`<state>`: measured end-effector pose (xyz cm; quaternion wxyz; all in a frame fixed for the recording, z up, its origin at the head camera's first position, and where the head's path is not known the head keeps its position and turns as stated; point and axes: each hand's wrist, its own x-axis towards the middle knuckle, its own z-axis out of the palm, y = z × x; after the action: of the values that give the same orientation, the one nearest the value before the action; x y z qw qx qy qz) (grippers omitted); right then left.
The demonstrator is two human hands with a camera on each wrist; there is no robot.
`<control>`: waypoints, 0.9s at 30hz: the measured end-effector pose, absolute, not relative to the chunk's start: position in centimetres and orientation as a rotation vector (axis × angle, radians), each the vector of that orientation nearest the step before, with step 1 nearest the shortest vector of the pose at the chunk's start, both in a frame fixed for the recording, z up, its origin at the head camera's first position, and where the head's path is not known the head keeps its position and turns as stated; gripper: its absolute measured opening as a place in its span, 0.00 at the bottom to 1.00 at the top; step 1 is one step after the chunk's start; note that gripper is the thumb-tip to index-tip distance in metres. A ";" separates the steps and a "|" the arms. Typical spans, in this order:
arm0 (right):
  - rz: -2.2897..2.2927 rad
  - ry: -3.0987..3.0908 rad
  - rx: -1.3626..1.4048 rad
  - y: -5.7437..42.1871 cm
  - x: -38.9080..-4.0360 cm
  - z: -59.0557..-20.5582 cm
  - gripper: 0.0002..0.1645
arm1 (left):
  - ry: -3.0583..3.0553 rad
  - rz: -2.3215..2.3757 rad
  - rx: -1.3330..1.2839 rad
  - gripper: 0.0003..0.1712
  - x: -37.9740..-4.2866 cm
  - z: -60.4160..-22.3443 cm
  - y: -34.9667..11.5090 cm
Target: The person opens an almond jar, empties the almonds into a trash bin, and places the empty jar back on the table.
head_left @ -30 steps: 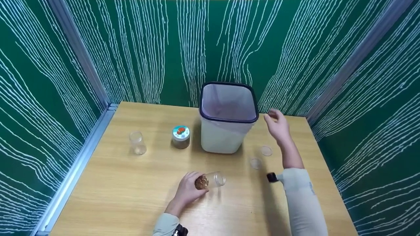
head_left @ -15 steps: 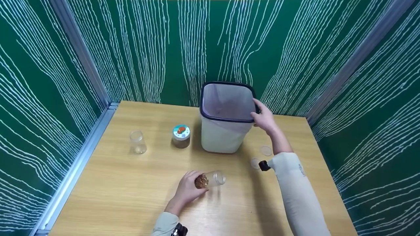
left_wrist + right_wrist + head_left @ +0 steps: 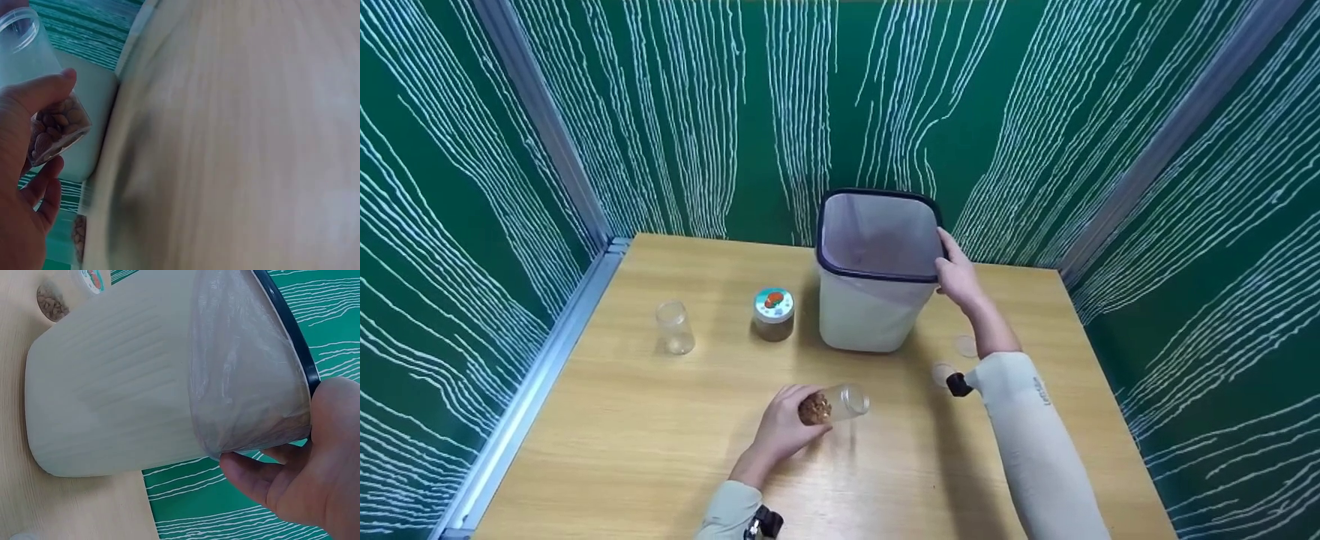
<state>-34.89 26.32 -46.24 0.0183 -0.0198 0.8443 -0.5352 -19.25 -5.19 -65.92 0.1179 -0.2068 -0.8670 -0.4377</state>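
My left hand (image 3: 780, 427) grips a clear plastic jar (image 3: 847, 403) by its lower end, above the front of the table. The jar lies tilted nearly on its side, its uncapped mouth towards the right. Brown nuts (image 3: 56, 125) sit gathered at its bottom, between thumb and fingers. My right hand (image 3: 960, 277) holds the right side of a white waste bin (image 3: 862, 319), thumb at the dark rim (image 3: 298, 354). A thin see-through bag (image 3: 242, 365) lines the bin and folds down over its outside.
Left of the bin stands a lidded jar (image 3: 774, 316) with a colourful top and brown contents. Another clear jar (image 3: 676, 331) stands farther left. Two clear round lids, one nearer (image 3: 943, 373), lie by my right forearm. Green patterned walls enclose the wooden table (image 3: 615, 420).
My right hand has moved left from beside the bin and taken hold of its rim. My left hand and the jar have shifted slightly left.
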 end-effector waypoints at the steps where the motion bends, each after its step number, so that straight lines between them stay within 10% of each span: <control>1: -1.660 2.624 -0.062 26.3 -34.9 -46.2 0.37 | -2.532 -1.279 -0.606 0.34 -19.4 -65.5 -5.4; 27: -1.678 2.532 -0.071 26.4 -34.7 -46.3 0.36 | -2.369 -1.094 -0.754 0.35 -25.9 -49.2 -10.1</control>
<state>-34.71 26.38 -46.26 0.0519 -0.0233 0.8322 -0.5515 -25.95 -10.07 -49.19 0.2113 -0.2713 -0.8525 -0.3936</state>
